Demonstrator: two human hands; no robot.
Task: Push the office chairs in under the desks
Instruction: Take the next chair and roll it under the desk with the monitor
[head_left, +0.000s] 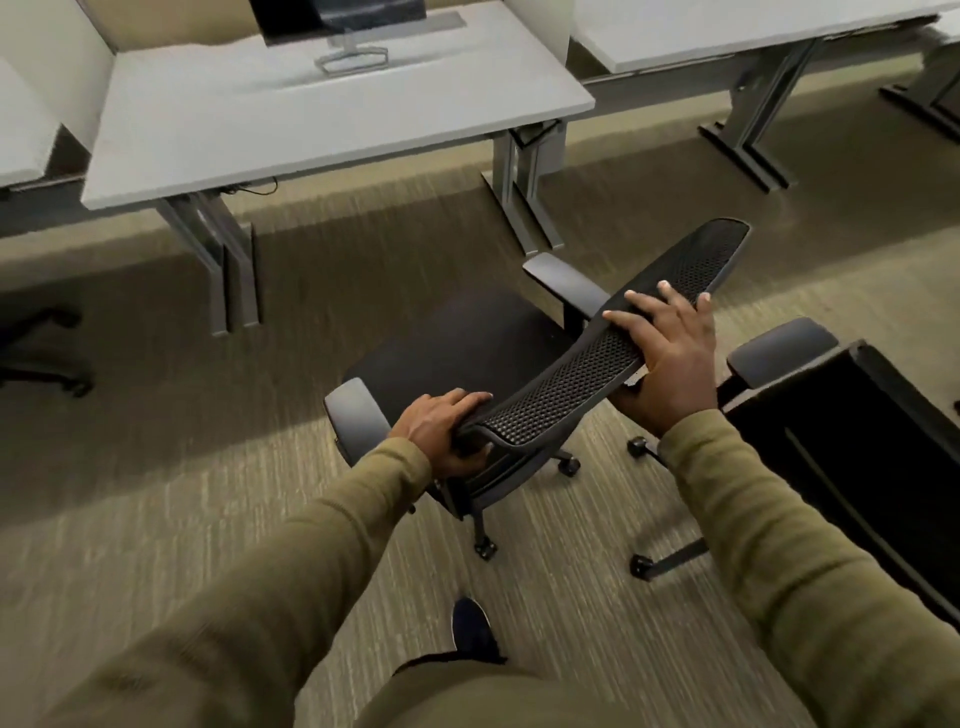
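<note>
Left grip (441, 431) curled round near end of chair (457, 353) back's top edge. Right grip (667, 353) held same edge further along, fingers spread over mesh, thumb beneath. I noted chair out on carpet (156, 493), apart from bench (311, 124), none of it under. Bench opening lay ahead-left of both grips. Back's long axis ran near-left to far-right, seat facing opening. Right arm reached further than left. I judged forward-left shove needed.

The striped carpet floor (156, 519) carries a black office chair (467, 338) on castors, clear of the white desk (260, 130), and a second chair (857, 441) just beside it. A monitor (322, 15) stands on the desk.
</note>
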